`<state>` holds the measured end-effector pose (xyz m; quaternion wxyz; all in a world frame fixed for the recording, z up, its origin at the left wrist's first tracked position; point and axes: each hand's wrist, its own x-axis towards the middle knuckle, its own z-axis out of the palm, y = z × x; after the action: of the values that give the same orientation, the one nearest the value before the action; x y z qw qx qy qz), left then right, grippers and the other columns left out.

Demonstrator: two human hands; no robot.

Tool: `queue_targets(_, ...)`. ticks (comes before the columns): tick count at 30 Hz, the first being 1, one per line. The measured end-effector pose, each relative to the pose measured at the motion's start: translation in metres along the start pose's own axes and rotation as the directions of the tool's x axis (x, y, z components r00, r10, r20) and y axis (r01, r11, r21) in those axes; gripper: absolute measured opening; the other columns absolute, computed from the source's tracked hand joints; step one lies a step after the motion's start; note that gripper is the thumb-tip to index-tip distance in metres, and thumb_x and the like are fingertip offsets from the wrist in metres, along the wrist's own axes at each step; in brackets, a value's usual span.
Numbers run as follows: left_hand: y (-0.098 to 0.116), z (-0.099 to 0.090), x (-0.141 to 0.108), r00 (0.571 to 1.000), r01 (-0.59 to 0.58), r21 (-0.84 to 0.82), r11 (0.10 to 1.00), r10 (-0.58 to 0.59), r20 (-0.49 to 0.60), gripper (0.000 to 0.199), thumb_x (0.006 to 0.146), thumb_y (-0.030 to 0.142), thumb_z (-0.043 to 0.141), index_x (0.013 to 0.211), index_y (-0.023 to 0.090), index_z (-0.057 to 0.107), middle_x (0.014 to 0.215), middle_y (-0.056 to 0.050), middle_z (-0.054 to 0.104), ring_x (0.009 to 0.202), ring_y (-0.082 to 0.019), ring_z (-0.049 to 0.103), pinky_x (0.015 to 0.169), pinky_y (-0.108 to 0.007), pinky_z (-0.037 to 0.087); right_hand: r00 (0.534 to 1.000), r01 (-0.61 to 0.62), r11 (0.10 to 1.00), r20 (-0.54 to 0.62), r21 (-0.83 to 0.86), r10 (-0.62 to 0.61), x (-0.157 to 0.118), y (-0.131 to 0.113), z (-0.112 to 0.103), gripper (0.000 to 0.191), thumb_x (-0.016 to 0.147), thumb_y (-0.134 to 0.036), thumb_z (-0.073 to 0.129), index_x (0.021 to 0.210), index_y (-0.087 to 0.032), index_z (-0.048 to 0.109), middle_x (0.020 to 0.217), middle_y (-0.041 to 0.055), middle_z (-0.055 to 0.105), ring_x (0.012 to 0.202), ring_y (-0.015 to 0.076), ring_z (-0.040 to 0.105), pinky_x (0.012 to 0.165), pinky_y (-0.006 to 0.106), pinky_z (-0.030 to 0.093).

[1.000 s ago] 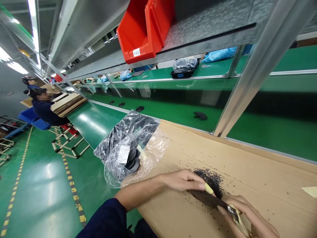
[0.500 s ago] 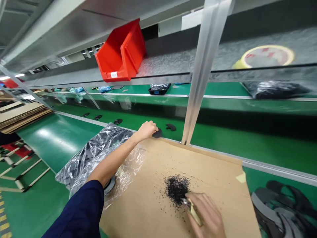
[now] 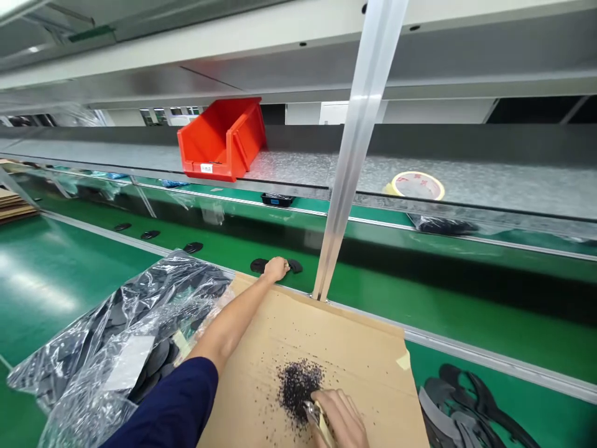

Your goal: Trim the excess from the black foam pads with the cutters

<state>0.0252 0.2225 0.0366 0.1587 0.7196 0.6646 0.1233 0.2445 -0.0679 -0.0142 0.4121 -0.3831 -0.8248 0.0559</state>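
Black crumbs gather best with my right hand pinching the yellow-handled tool low, my left hand curled by the dark pads.

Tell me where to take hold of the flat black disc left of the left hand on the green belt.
Grip the flat black disc by its rim, coming from above on the side by the left hand. It looks thin and lies flat on the green belt, so there is probably no room beneath it; press and slide it toward the hand, then pinch the edge.
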Motion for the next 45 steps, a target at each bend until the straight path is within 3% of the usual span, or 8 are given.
queue_targets(7,-0.009,-0.023,-0.028,0.996,-0.063,-0.160,0.985,0.053,-0.065,0.027,0.099,0.035,0.062,0.115,0.013,0.064,0.112,-0.008,0.067,0.098,-0.020,0.067,0.088,-0.040,0.059,0.990,-0.108,0.987,-0.082,0.118,0.118,0.003,-0.002,0.000,0.023,0.100,-0.020,0.050,0.121,-0.020,0.061,0.094,0.0111,0.072,0.081,0.0236,0.072,0.070,0.033,0.060)
queue_targets(13,-0.023,-0.035,-0.130,0.949,-0.302,-0.287,0.909,0.316,0.002,0.017,0.098,0.024,0.061,0.101,0.013,0.074,0.102,-0.005,0.075,0.097,-0.018,0.070,0.088,-0.024,0.053,0.876,-0.434,0.852,-0.084,0.293,0.475,0.008,-0.004,-0.001,0.038,0.099,-0.044,0.053,0.124,-0.019,0.065,0.107,0.0110,0.075,0.101,0.0267,0.073,0.090,0.038,0.061)
queue_targets(20,-0.020,0.003,-0.242,0.617,-0.732,-0.307,0.608,0.783,0.081,0.017,0.100,0.025,0.060,0.096,0.014,0.072,0.090,-0.009,0.072,0.090,-0.016,0.066,0.088,-0.024,0.051,0.805,-0.587,0.670,0.238,0.455,0.544,0.023,-0.004,0.009,0.036,0.086,-0.056,0.065,0.088,-0.020,0.070,0.084,0.0053,0.075,0.078,0.0216,0.073,0.071,0.024,0.061)
queue_targets(22,-0.025,0.008,-0.251,0.631,-0.731,-0.256,0.633,0.769,0.100,0.017,0.099,0.028,0.061,0.096,0.015,0.071,0.092,-0.008,0.071,0.091,-0.016,0.066,0.087,-0.024,0.051,0.806,-0.589,0.672,0.270,0.450,0.526,0.024,-0.005,0.012,0.036,0.084,-0.057,0.067,0.082,-0.021,0.068,0.078,0.0037,0.073,0.070,0.0197,0.071,0.066,0.022,0.059)
queue_targets(27,-0.061,-0.013,-0.244,0.949,-0.294,0.168,0.941,0.267,0.167,0.015,0.102,0.026,0.055,0.100,0.017,0.068,0.097,-0.005,0.070,0.096,-0.016,0.066,0.090,-0.024,0.051,0.780,-0.620,0.656,0.253,0.430,0.572,0.027,-0.008,0.008,0.038,0.084,-0.059,0.066,0.079,-0.021,0.067,0.076,0.0036,0.072,0.069,0.0204,0.070,0.063,0.023,0.058)
queue_targets(29,-0.083,-0.028,-0.235,0.995,-0.087,0.326,0.941,0.063,0.083,0.020,0.103,0.016,0.046,0.098,0.015,0.066,0.098,-0.010,0.068,0.098,-0.021,0.064,0.091,-0.030,0.051,0.777,-0.620,0.656,0.221,0.430,0.590,0.028,-0.008,0.005,0.037,0.084,-0.058,0.065,0.079,-0.021,0.067,0.075,0.0034,0.072,0.068,0.0204,0.070,0.061,0.022,0.058)
queue_targets(35,-0.137,-0.049,-0.206,0.970,0.238,0.519,0.821,-0.224,-0.090,0.021,0.100,0.010,0.046,0.115,0.010,0.062,0.115,-0.014,0.064,0.113,-0.026,0.060,0.097,-0.041,0.051,0.791,-0.601,0.681,0.191,0.419,0.581,0.023,-0.004,0.006,0.032,0.084,-0.053,0.067,0.080,-0.021,0.070,0.079,0.0033,0.074,0.068,0.0200,0.071,0.062,0.022,0.058)
queue_targets(45,-0.167,-0.060,-0.203,0.942,0.334,0.399,0.854,-0.292,-0.162,0.027,0.098,0.033,0.062,0.117,0.012,0.063,0.116,-0.010,0.065,0.110,-0.024,0.063,0.099,-0.047,0.052,0.745,-0.648,0.634,0.178,0.422,0.643,0.019,-0.002,0.009,0.036,0.081,-0.056,0.069,0.080,-0.021,0.068,0.079,0.0045,0.073,0.073,0.0211,0.072,0.066,0.022,0.059)
